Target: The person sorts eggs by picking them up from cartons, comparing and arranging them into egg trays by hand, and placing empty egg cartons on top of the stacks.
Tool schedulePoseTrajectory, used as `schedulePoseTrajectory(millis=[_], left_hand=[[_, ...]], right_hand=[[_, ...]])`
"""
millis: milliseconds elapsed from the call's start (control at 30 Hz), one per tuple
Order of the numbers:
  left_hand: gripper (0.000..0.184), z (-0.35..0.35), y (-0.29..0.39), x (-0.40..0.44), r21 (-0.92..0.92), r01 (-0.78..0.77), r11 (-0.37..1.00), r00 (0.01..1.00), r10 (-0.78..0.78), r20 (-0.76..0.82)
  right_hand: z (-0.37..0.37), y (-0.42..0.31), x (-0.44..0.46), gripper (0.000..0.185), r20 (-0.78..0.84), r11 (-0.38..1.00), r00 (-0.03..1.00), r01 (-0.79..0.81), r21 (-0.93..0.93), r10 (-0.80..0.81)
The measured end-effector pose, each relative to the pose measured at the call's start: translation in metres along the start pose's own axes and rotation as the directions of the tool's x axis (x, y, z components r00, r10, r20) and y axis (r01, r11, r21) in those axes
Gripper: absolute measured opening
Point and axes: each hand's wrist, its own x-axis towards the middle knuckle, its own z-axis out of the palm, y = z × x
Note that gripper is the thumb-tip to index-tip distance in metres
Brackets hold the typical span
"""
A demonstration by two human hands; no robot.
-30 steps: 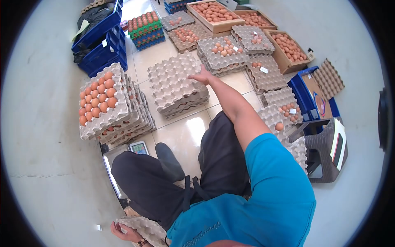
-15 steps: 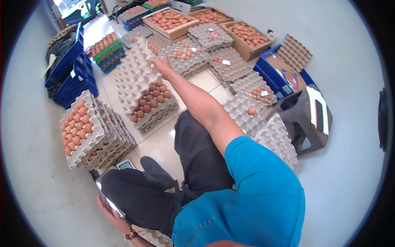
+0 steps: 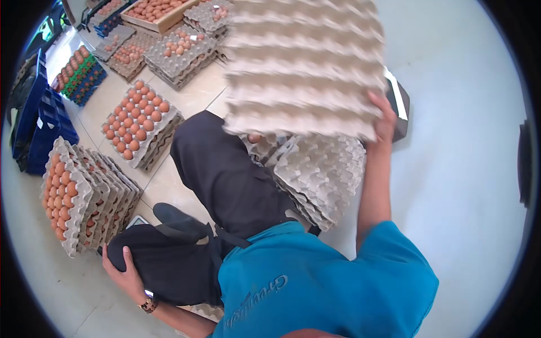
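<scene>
In the head view, my right hand (image 3: 384, 121) grips the right edge of an empty grey cardboard egg tray (image 3: 304, 67), raised above my lap on the right. The tray hides part of the floor behind it. My left hand (image 3: 125, 276) rests on my left knee with thumb and fingers apart. Below that wrist a small bright strip shows; I cannot tell what it is. Ahead on the floor stands a short stack topped by a tray full of brown eggs (image 3: 135, 121). Beneath the raised tray lies a stack of empty egg trays (image 3: 318, 169).
At left stands a tall, tilted stack of filled egg trays (image 3: 84, 197). Blue crates (image 3: 53, 135) and green and blue trays of eggs (image 3: 81, 79) lie beyond. Further back are a wooden box of eggs (image 3: 155, 12) and grey trays with eggs (image 3: 180, 53).
My right hand has lifted the empty egg tray off the middle stack and swung it right, uncovering the brown eggs. My left hand has moved from the phone-like device onto my knee.
</scene>
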Motion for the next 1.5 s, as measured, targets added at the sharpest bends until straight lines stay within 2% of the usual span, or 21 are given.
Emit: schedulePoseTrajectory(millis=[200, 333, 433, 467, 500, 533, 567, 600, 633, 700, 767, 833, 933, 1000, 1067, 1133, 1167, 1233, 1300, 1433, 1500], left_hand=[[0.053, 0.003, 0.016, 0.006, 0.018, -0.019, 1.000, 1.000, 0.019, -0.005], [0.053, 0.002, 0.023, 0.003, 0.002, -0.035, 0.999, 0.999, 0.035, -0.009], [0.054, 0.002, 0.022, 0.002, 0.004, -0.052, 0.999, 0.998, 0.052, -0.027], [0.054, 0.001, 0.022, 0.001, 0.007, -0.050, 0.999, 0.998, 0.051, -0.034], [0.054, 0.001, 0.021, 0.000, -0.007, -0.051, 0.999, 0.998, 0.051, -0.025], [0.054, 0.001, 0.020, 0.000, -0.016, -0.042, 0.999, 0.999, 0.042, -0.026], [0.054, 0.001, 0.018, 0.001, -0.022, -0.027, 0.999, 0.999, 0.026, -0.037], [0.051, 0.002, 0.012, 0.002, -0.024, -0.079, 0.997, 0.995, 0.077, -0.065], [0.050, -0.004, 0.015, 0.002, 0.009, -0.065, 0.998, 0.996, 0.065, -0.052], [0.048, -0.006, 0.024, 0.005, 0.055, -0.041, 0.998, 0.999, 0.042, -0.024], [0.046, -0.010, 0.026, 0.016, 0.089, -0.065, 0.994, 0.996, 0.060, 0.063], [0.044, -0.012, 0.033, 0.032, 0.098, -0.132, 0.986, 0.987, 0.122, 0.105], [0.043, -0.013, 0.066, 0.062, 0.112, -0.235, 0.966, 0.964, 0.217, 0.155], [0.043, -0.016, 0.081, 0.090, 0.137, -0.276, 0.951, 0.941, 0.239, 0.238], [0.041, -0.010, 0.085, 0.120, 0.152, -0.328, 0.932, 0.924, 0.283, 0.257], [0.041, -0.001, 0.093, 0.149, 0.177, -0.306, 0.936, 0.932, 0.256, 0.256], [0.041, 0.004, 0.098, 0.164, 0.198, -0.270, 0.942, 0.939, 0.212, 0.271], [0.042, 0.013, 0.095, 0.178, 0.217, -0.226, 0.950, 0.936, 0.150, 0.319], [0.045, 0.035, 0.078, 0.190, 0.213, -0.210, 0.954, 0.915, 0.115, 0.386], [0.045, 0.039, 0.071, 0.198, 0.377, -0.129, 0.917, 0.825, -0.111, 0.554], [0.045, 0.043, 0.066, 0.209, 0.313, -0.144, 0.939, 0.877, -0.026, 0.481]], right_hand=[[-0.201, 0.024, -0.068, 0.063, -0.141, 0.972, 0.972, -0.163, 0.169, 0.188], [-0.244, 0.081, -0.130, 0.060, -0.268, 0.965, 0.928, -0.230, 0.129, 0.257], [-0.239, 0.079, -0.147, 0.058, -0.395, 0.896, 0.815, -0.442, 0.052, 0.425], [-0.266, 0.085, -0.144, 0.056, -0.386, 0.845, 0.800, -0.528, -0.087, 0.460], [-0.273, 0.079, -0.144, 0.054, -0.438, 0.702, 0.827, -0.543, -0.462, 0.351], [-0.272, 0.072, -0.139, 0.053, -0.422, 0.435, 0.876, -0.483, -0.760, 0.235], [-0.265, 0.067, -0.130, 0.051, -0.337, 0.092, 0.933, -0.350, -0.932, 0.130], [-0.259, 0.062, -0.120, 0.047, -0.291, 0.046, 0.955, -0.289, -0.956, -0.056], [-0.245, 0.056, -0.108, 0.043, -0.229, -0.001, 0.943, -0.236, -0.972, -0.243], [-0.186, 0.035, -0.077, 0.027, -0.149, 0.172, 0.905, -0.086, -0.981, -0.398], [-0.109, 0.030, -0.046, 0.014, -0.044, 0.439, 0.839, 0.238, -0.867, -0.542], [-0.008, 0.034, -0.026, 0.011, 0.056, 0.523, 0.816, 0.420, -0.742, -0.575], [0.150, 0.058, -0.017, 0.019, 0.394, 0.713, 0.832, 0.544, -0.443, -0.391], [0.236, 0.093, -0.010, 0.022, 0.680, 0.788, 0.693, 0.547, -0.283, -0.237], [0.310, 0.153, 0.002, 0.025, 0.834, 0.810, 0.544, 0.527, -0.257, -0.090], [0.366, 0.228, 0.014, 0.028, 0.942, 0.777, 0.334, 0.584, -0.236, 0.035], [0.384, 0.266, 0.020, 0.028, 0.946, 0.715, 0.229, 0.619, -0.323, 0.229], [0.408, 0.347, 0.030, 0.026, 0.919, 0.486, 0.054, 0.835, -0.256, 0.392], [0.424, 0.371, 0.028, 0.020, 0.801, 0.231, 0.023, 0.952, -0.200, 0.599], [0.433, 0.425, 0.022, 0.027, 0.876, 0.166, -0.051, 0.986, -0.033, 0.479], [0.441, 0.436, 0.017, 0.028, 0.896, 0.162, -0.074, 0.987, 0.002, 0.437]])
